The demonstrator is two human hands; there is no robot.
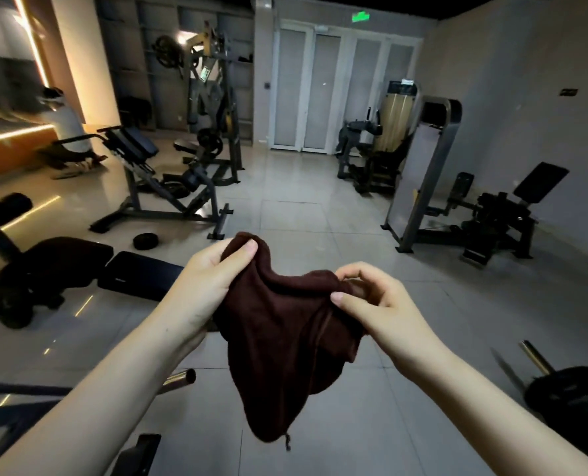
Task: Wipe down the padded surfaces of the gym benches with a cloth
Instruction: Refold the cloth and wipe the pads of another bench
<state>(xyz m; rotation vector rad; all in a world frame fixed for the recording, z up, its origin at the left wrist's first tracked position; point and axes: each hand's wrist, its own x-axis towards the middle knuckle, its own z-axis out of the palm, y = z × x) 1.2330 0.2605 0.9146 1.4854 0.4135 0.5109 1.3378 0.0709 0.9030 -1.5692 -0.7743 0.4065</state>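
While held mid-air, cloth [285,341] pinched by L hand [210,280] & R hand [381,304].

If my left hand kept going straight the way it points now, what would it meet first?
The brown cloth it is pinching. Past that, the left hand seems to face only bare floor tiles, though depth is unclear.

Glossy tiled floor [302,214] carries a flat padded bench [141,273] at nine o'clock, a loose weight plate [145,241] at ten, a machine [457,218] at two.
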